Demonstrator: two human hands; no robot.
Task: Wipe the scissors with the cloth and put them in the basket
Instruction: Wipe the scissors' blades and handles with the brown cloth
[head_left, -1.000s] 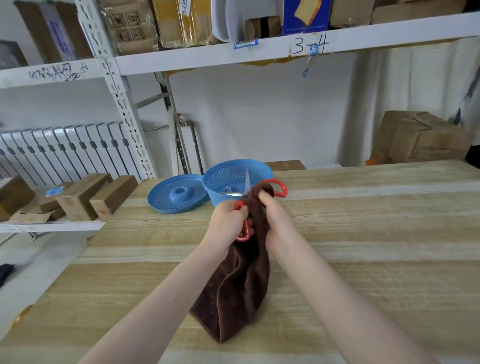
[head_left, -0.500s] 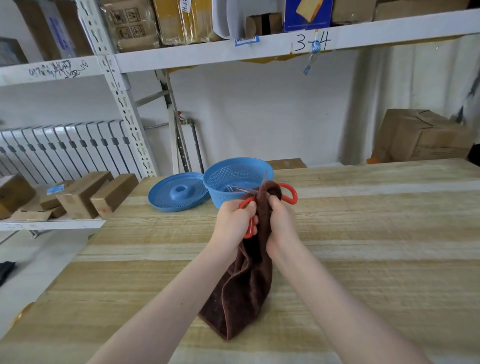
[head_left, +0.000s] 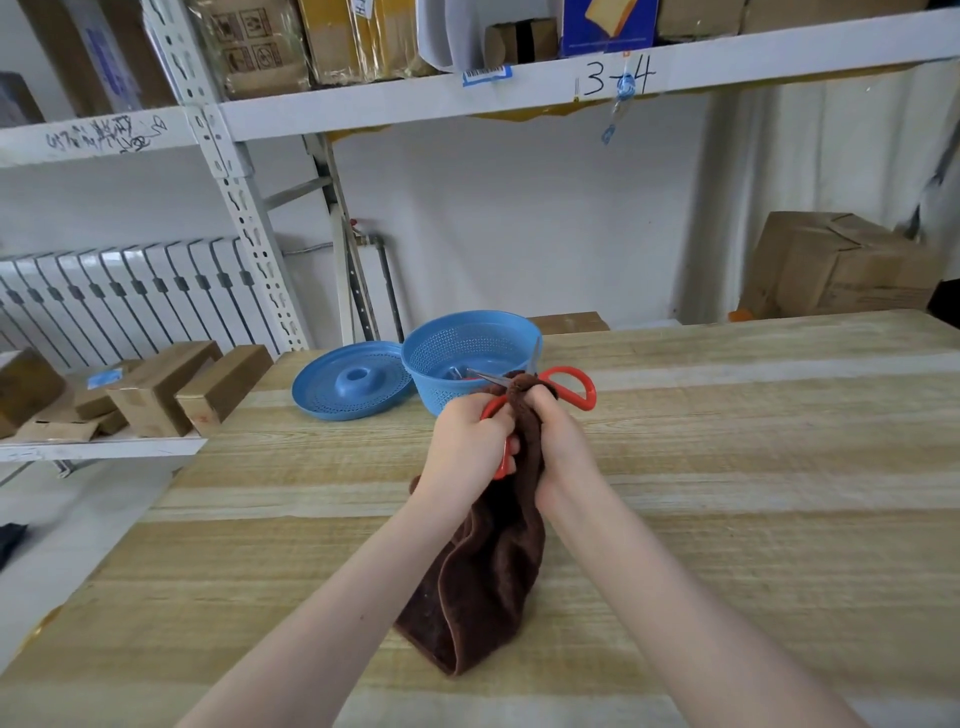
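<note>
Red-handled scissors (head_left: 581, 388) are held above the wooden table, blades apart and pointing toward the blue basket (head_left: 470, 358). My left hand (head_left: 470, 441) grips one red handle. My right hand (head_left: 558, 441) pinches the brown cloth (head_left: 488, 582) around the scissors near the pivot. The cloth hangs down between my hands and its lower end rests on the table. The second handle loop sticks out to the right. The blade tips sit over the basket's near rim. Something metallic lies inside the basket.
A blue perforated lid (head_left: 353, 382) lies left of the basket. The wooden table (head_left: 753, 467) stretches wide to the right. Cardboard boxes (head_left: 156, 387) sit on a low shelf at left, a big carton (head_left: 836, 265) behind the table at right, shelving overhead.
Both hands with scissors and cloth have shifted slightly right and toward the basket. The blades have turned, the upright one now leaning right, and the free handle loop sticks out farther right.
</note>
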